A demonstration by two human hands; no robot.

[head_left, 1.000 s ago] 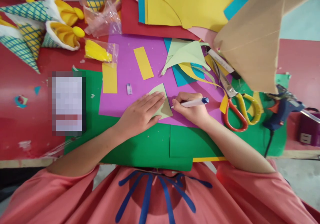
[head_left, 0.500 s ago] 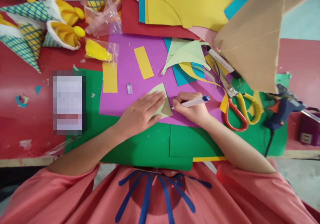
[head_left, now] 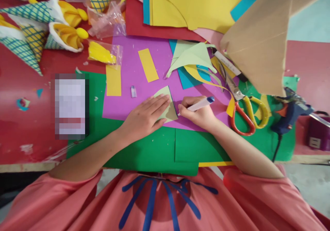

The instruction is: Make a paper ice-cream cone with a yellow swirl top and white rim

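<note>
My left hand (head_left: 149,114) lies flat with its fingers stretched over a pale green paper piece (head_left: 170,111), pressing it onto the purple sheet (head_left: 126,83). Part of the green piece is hidden under the fingers. In my right hand (head_left: 197,112) is a white pen (head_left: 199,104) with a blue end, held in a writing grip. Its tip is at the right edge of the green piece, near the lower corner. Yellow paper strips (head_left: 149,65) and a small clear eraser-like block (head_left: 133,91) lie beyond my left hand.
Scissors (head_left: 249,116) with red and yellow handles and a blue glue gun (head_left: 288,112) lie to the right. Brown cardboard (head_left: 260,42) stands behind them. A pixelated phone-like device (head_left: 70,106) lies left. Patterned cones (head_left: 31,14) and a bag of yellow pieces (head_left: 101,52) sit back left.
The pen has tilted slightly and its tip has shifted a little down along the green piece's edge. My left hand stays in place.
</note>
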